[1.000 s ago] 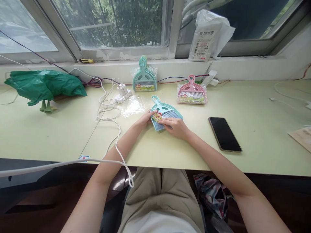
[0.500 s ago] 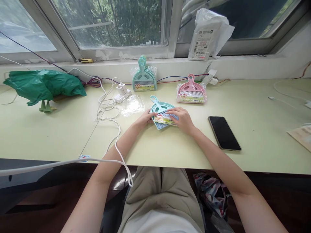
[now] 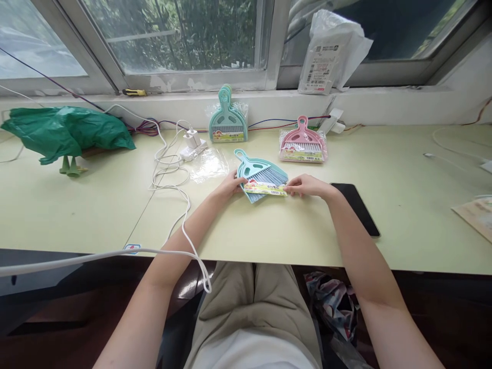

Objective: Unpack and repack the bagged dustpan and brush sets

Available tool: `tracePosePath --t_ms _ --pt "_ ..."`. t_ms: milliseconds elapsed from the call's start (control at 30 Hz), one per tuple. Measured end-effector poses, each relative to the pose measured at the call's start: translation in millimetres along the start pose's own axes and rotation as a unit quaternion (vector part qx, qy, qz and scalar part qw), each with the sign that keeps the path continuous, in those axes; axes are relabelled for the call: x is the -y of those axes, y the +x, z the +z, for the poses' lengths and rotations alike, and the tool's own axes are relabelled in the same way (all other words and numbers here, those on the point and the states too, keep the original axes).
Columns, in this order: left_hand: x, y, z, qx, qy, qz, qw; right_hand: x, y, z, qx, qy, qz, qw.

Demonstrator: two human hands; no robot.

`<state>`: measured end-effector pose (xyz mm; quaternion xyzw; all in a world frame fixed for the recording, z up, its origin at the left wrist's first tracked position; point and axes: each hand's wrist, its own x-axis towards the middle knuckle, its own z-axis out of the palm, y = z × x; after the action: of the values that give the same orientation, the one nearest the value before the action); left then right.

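Observation:
A light-blue brush [image 3: 268, 177] lies tilted over a matching dustpan [image 3: 241, 169], low over the table before me. Across the bristles runs a printed label strip [image 3: 265, 187]. My left hand [image 3: 231, 185] grips the dustpan's left edge, its thumb on top by the label's left end. With thumb and fingers pinched, my right hand [image 3: 303, 185] holds the right end of the label strip. The fingers of my left hand under the dustpan are hidden.
Behind stand wrapped green dustpan sets [image 3: 228, 120] and a wrapped pink set [image 3: 303, 143]. A clear plastic wrapper [image 3: 209, 165] lies beside a white charger [image 3: 192, 138]. White cable [image 3: 180, 192] loops at left near a green bag [image 3: 69, 133]. A phone [image 3: 357, 207] lies right, partly behind my forearm.
My right hand has moved right, off the bristles, to the label's right end. More of the brush and label now shows. The left hand keeps its hold.

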<state>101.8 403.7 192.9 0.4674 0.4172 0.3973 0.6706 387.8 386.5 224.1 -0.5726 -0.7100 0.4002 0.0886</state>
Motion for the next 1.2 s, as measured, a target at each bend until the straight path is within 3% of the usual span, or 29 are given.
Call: tracePosePath --t_ms 267,800,967,1200 --pt "0.3 -0.5 -0.2 0.013 0.003 0.000 1.000 7.6 -2.0 3.8 0.082 0.058 -0.053 0.994" --pt "-0.3 -3.8 -1.2 0.066 0.023 -0.011 0.997 18.8 -22.3 -13.7 0.136 0.093 -0.074 0.984" --pt "-3.7 -6.2 0.6 0.052 0.032 -0.022 0.998 21.6 -20.8 -9.9 0.046 0.096 -0.083 0.991" --pt "-3.2 -6.8 1.8 0.063 0.014 -0.018 0.998 -0.9 2.0 1.3 -0.086 0.097 -0.058 0.990"
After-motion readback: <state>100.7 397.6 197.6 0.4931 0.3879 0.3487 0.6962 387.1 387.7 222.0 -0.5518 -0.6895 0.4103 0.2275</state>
